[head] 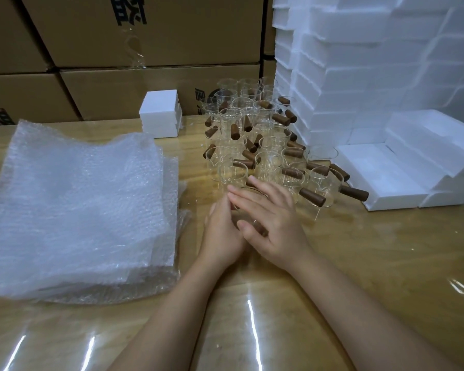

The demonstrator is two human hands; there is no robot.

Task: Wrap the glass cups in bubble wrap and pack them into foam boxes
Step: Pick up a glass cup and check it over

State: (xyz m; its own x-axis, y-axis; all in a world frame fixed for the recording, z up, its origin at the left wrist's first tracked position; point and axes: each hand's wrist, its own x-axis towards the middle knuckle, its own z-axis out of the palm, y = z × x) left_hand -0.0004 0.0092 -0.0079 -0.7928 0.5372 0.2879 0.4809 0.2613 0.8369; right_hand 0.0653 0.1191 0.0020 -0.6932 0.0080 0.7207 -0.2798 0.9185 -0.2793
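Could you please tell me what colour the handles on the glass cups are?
The handles are dark brown, clearest in the head view.

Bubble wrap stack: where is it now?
Head view: the bubble wrap stack lies on the table, left side, just left of the left hand, with the small foam box beyond it and the glass cups further right.
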